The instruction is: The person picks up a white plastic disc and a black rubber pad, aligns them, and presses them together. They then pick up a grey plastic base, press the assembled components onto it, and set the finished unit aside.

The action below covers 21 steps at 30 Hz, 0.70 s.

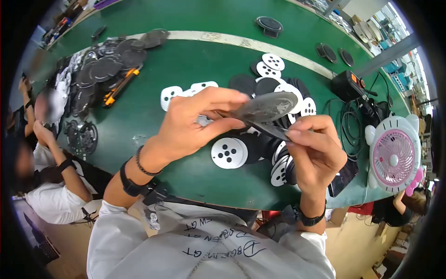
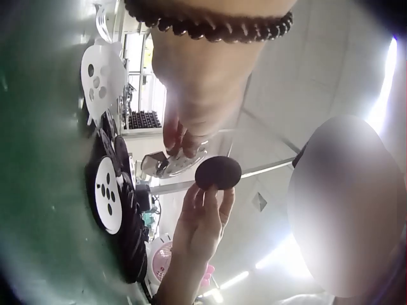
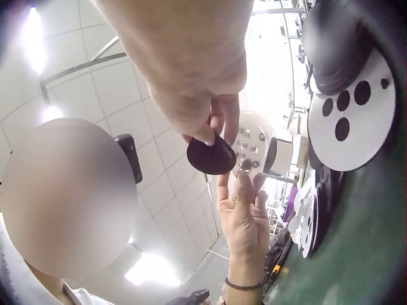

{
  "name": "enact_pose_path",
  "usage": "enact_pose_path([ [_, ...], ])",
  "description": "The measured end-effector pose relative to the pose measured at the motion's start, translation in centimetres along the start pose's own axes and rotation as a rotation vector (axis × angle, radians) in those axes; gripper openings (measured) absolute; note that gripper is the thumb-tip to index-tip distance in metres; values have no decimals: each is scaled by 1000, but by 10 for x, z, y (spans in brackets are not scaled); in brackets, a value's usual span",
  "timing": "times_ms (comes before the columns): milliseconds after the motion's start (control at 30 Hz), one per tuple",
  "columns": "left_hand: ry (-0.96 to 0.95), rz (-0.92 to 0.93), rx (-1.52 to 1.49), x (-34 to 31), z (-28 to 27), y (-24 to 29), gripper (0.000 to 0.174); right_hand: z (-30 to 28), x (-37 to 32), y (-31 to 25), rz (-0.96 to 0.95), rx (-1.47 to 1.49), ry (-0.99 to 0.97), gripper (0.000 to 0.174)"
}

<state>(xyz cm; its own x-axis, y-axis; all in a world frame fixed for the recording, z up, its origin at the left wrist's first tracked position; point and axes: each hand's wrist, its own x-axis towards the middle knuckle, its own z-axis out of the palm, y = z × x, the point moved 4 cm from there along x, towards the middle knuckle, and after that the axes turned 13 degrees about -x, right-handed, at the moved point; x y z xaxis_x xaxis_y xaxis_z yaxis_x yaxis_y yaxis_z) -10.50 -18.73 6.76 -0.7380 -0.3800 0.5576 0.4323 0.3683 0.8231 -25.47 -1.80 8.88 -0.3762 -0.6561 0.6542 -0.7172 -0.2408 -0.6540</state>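
Observation:
My left hand (image 1: 188, 123) pinches a round plastic disc (image 1: 272, 106) by its side tab, tilted above the table. In the right wrist view this disc (image 3: 252, 141) looks clear, with several small round fittings on its face. Between thumb and fingers my right hand (image 1: 318, 151) pinches a thin black round pad (image 1: 270, 130), close under the disc in the head view. The pad (image 2: 217, 173) shows its dark flat face in the left wrist view. Below both hands lie white round pads with black holes (image 1: 225, 153) and black pads (image 1: 253, 149).
Many dark round discs (image 1: 107, 68) are heaped at the left, beside an orange-and-black tool (image 1: 121, 87). A pink-and-white fan (image 1: 394, 160), a black box (image 1: 347, 86) and coiled cable (image 1: 348, 128) stand at the right. Other people sit at the left; single discs (image 1: 269, 25) lie farther back.

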Motion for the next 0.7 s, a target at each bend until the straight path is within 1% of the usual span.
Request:
enact_pose_path([
  [33,11,19,18,-1,-1,0,37,0,1,0,40,8,9,30],
  [100,20,28,35,-2,-5,1,35,0,1,4,47,3,0,31],
  [167,-25,113,117,-2,-6,7,31,2,2,3,69,10,7,31],
  [200,-24,106,116,-2,-6,7,31,2,2,2,75,11,4,31],
  [267,-4,162,143,-3,-5,9,29,2,1,1,55,-24,-24,30],
  [333,4,174,131,-3,-4,8,28,3,0,0,49,-36,-35,29],
  [367,10,190,122,-2,-5,8,26,5,-1,-2,15,-38,-25,28],
  [433,2,188,114,-1,-5,9,26,7,-2,-2,-43,-23,-5,27],
  [533,-12,183,88,0,-4,9,25,7,-2,-3,-66,-23,-3,28],
  [600,-20,174,70,-1,-4,8,25,7,-1,-4,-55,-41,-2,28],
  [700,-44,214,80,-1,-4,7,24,6,0,-6,-36,-81,-5,29],
])
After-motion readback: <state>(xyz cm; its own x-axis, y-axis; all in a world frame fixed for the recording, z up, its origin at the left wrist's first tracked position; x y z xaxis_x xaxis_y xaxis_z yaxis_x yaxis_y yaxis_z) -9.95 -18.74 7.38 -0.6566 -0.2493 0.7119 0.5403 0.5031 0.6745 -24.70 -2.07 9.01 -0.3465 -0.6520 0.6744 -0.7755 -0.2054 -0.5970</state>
